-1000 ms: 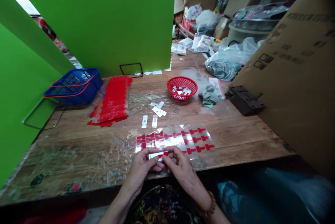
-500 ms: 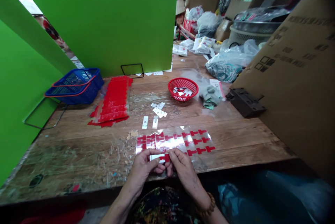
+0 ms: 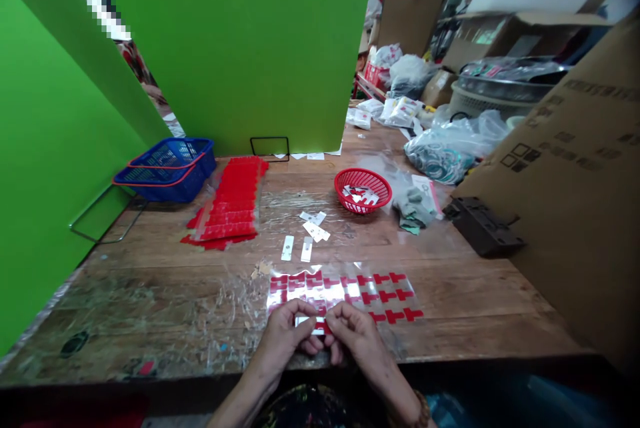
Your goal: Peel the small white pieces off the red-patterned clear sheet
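Close to the table's front edge, my left hand (image 3: 287, 338) is closed on a small flat white plate (image 3: 301, 321), thumb on top. A red sticker (image 3: 320, 325) lies across the plate's right part. My right hand (image 3: 357, 335) pinches the red end between thumb and forefinger, so part of it is hidden. Just beyond my fingers lies a clear sheet (image 3: 354, 288) with rows of red T-shaped stickers, partly covered by my hands. Several loose white plates (image 3: 307, 249) rest behind that sheet.
A red basket (image 3: 380, 205) holds red-and-white pieces. To the left are a stack of red sheets (image 3: 233, 198) and blue baskets (image 3: 170, 185). A grey-green cloth (image 3: 413, 210) and a dark metal block (image 3: 483, 227) sit right, beside a cardboard panel (image 3: 570, 215). Green boards (image 3: 240, 48) stand behind.
The view has shifted, so the whole scene sits slightly lower and further right. Both hands stay together on the plate and sticker, with the right fingers still at the red end.
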`<state>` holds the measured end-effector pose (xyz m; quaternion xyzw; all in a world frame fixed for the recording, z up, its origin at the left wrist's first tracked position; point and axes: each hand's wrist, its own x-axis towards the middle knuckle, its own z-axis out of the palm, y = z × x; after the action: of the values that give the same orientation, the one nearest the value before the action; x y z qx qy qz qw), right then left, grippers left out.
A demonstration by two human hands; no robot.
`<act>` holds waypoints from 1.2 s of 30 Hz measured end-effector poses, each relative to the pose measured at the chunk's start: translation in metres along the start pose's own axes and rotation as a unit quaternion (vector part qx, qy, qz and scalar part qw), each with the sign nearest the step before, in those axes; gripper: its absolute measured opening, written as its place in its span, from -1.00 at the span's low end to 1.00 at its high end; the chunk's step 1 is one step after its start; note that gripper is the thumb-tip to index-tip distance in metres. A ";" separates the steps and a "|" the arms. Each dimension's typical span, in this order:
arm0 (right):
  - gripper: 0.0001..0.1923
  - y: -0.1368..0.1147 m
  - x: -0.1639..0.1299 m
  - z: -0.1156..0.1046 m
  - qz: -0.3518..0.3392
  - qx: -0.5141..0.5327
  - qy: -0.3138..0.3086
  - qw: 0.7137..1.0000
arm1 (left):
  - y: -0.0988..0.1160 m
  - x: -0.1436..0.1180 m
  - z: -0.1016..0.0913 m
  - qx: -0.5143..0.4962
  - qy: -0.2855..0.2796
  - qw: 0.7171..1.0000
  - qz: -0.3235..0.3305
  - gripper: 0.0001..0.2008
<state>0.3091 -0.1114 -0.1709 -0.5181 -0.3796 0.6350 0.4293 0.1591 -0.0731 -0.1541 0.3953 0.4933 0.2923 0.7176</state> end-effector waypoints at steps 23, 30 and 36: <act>-0.83 -0.056 0.130 -0.008 -0.196 -0.311 0.088 0.926 | -0.018 0.021 -0.016 -0.047 0.029 0.998 0.023 -0.62; -0.75 -0.052 0.136 0.000 -0.176 -0.446 0.063 0.875 | -0.016 0.022 -0.015 -0.040 0.041 0.998 0.009 -0.59; -0.78 -0.052 0.146 -0.003 -0.159 -0.483 0.056 0.859 | -0.016 0.020 -0.015 -0.037 0.045 0.998 0.026 -0.62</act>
<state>0.3061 0.0437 -0.1721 -0.6275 -0.6914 0.2651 0.2408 0.1524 -0.0612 -0.1802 0.3679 0.5037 0.3463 0.7007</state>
